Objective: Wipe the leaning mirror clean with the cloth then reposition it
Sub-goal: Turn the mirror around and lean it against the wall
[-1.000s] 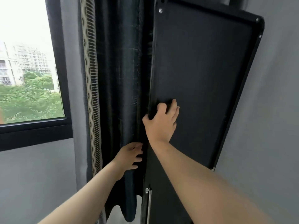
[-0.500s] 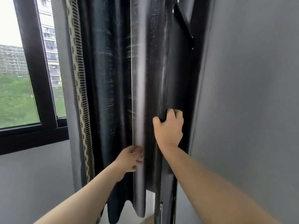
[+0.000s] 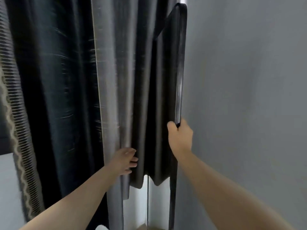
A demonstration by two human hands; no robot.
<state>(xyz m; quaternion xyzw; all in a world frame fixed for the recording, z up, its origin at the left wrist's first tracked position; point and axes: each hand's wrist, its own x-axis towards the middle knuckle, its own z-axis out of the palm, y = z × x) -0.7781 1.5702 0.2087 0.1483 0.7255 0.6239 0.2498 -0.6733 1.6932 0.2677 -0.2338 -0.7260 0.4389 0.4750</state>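
Dark curtain (image 3: 54, 97) hangs left of the mirror (image 3: 180, 63), grey wall (image 3: 249, 97) just right.

I see the mirror frame (image 3: 180, 63) as glossy black. I log the curtain (image 3: 49, 80) as dark blue-black with thin pale horizontal streaks. Its left border (image 3: 15, 130) shows a beige wavy line over fine beige-and-dark stripes. The wall (image 3: 249, 97) is plain grey.

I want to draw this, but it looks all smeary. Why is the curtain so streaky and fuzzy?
Head view: blur smears the curtain into sideways streaks; the mirror edge and the right hand gripping it look soft too; a bright glare sits above the mirror's top; the wide lens bends the curtain folds.
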